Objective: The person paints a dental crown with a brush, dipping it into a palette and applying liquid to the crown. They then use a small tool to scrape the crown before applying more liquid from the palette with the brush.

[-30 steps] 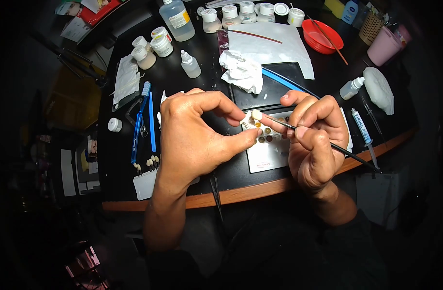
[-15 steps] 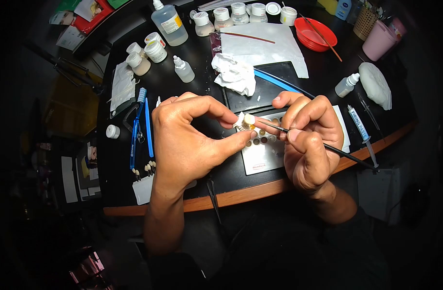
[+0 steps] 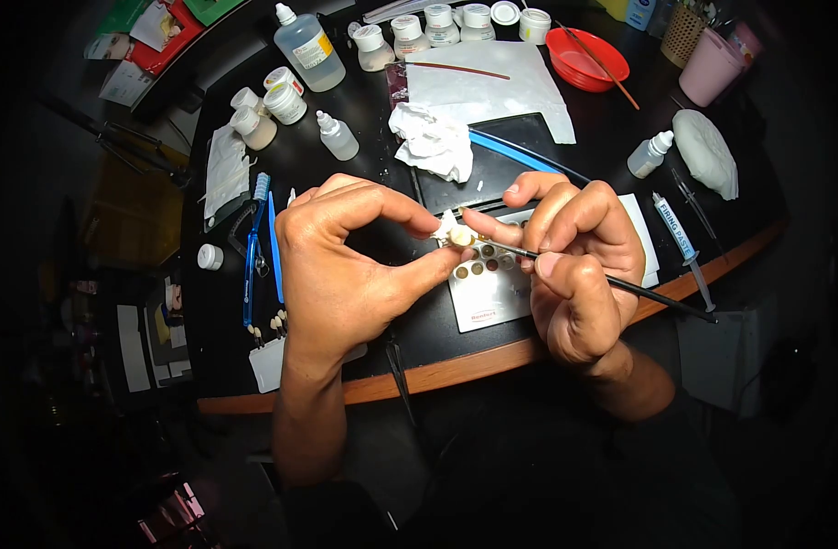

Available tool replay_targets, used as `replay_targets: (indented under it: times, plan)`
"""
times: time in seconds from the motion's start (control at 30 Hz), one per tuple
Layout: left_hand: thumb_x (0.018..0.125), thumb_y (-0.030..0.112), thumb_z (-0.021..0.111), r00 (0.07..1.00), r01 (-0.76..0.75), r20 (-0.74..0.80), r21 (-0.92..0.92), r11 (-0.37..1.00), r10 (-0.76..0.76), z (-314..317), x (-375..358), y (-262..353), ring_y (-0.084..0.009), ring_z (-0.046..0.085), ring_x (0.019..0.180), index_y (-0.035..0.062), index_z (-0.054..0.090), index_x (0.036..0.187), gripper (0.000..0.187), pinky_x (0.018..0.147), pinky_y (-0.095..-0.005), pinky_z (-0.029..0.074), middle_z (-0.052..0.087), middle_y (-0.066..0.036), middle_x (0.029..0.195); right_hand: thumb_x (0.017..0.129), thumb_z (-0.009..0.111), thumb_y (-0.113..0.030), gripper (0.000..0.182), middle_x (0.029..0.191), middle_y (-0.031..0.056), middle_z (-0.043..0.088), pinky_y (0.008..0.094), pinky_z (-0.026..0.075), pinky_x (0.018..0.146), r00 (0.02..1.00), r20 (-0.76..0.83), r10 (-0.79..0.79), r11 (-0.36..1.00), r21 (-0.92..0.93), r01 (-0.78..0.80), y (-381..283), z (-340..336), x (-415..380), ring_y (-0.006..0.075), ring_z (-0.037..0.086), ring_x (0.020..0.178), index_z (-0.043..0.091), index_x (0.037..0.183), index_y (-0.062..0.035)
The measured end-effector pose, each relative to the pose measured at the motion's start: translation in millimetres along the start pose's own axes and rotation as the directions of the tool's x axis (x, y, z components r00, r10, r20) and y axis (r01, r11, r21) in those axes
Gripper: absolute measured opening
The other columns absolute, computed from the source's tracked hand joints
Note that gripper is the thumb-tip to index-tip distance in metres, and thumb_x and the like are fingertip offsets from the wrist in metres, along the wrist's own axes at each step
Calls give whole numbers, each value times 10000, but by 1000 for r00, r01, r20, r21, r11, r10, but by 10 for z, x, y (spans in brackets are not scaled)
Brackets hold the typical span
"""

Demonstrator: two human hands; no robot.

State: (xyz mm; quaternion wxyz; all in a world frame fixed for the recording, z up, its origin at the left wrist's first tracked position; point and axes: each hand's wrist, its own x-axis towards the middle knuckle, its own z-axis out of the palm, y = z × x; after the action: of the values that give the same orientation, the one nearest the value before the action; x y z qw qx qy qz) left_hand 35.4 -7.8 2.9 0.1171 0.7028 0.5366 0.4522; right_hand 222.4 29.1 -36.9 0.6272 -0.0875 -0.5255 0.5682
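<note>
The small pale piece (image 3: 460, 236) was pinched in the fingers of the left hand (image 3: 332, 261), above the far-left part of the palette (image 3: 488, 306). From its right, the brush (image 3: 648, 295), clamped in the right hand's (image 3: 584, 274) fingers, slanted leftward and farther away, its tip just beside the piece; contact was unclear.

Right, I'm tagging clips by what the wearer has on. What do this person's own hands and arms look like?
The left hand and right hand are both bare: no gloves, and no rings show. The wrists and forearms are uncovered, with no watch or bracelet visible. Near the elbows, dark sleeves begin, too dim to make out any markings.
</note>
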Motion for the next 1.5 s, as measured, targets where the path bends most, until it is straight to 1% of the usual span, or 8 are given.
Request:
replay_targets:
  times: [0.27,0.47,0.6,0.67,0.8,0.93,0.97,1.5]
  plan:
    - [568,19,894,1000,7,5,-13,1000,-7,0,-4,-7,-134,617,736,44,718,729,239,730,-289,456,678,-34,698,712,442,44,133,733,106,516,492,570,935,998,-54,27,1000,12,-27,-40,66,5,219,525,973,509,826,39]
    - [574,16,893,1000,-1,19,-1,1000,1,-3,1,5,-139,622,749,34,727,742,236,740,-292,458,693,-43,720,717,449,43,125,819,129,517,492,564,945,999,44,-10,1000,3,10,0,-33,1,234,519,1018,498,832,42]
    - [618,35,891,990,112,103,-187,976,-94,-27,-10,13,-136,649,768,5,741,799,237,756,-271,478,714,-75,762,735,456,42,138,851,132,514,502,558,958,998,-23,-53,998,16,53,-24,11,10,234,512,1029,487,870,50]
    - [635,84,906,975,215,134,-361,907,-178,-33,-15,1,-117,667,739,1,755,822,254,744,-245,497,728,-84,758,745,457,40,145,865,135,513,508,554,964,995,-23,-98,995,12,98,-12,-6,14,232,510,1034,482,887,54]
    - [698,69,881,902,431,282,-540,723,-327,-120,-5,25,-104,668,753,-38,743,849,231,734,-233,510,722,-77,771,755,460,43,134,867,138,514,516,551,969,995,-23,-94,996,-4,94,-14,-1,16,228,508,1042,478,887,55]
    - [747,37,840,874,485,313,-598,638,-371,-159,-8,18,-85,641,662,-55,728,864,186,603,-205,484,699,-88,739,760,467,40,119,833,127,513,502,557,957,996,-31,-85,996,-26,85,-24,5,16,222,506,1041,483,878,47]
    - [760,21,826,889,458,302,-607,649,-345,-151,-10,8,-79,626,615,-62,723,876,176,556,-196,464,694,-97,731,762,472,37,115,823,123,514,496,559,952,996,-28,-89,996,-33,88,-11,-10,9,220,504,1038,486,876,43]
    - [761,12,824,902,431,287,-630,646,-322,-148,-14,17,-82,629,617,-64,718,864,166,557,-195,474,687,-90,723,754,500,21,104,763,98,516,443,577,916,995,-70,-72,996,-56,68,-19,23,10,202,493,988,517,856,25]
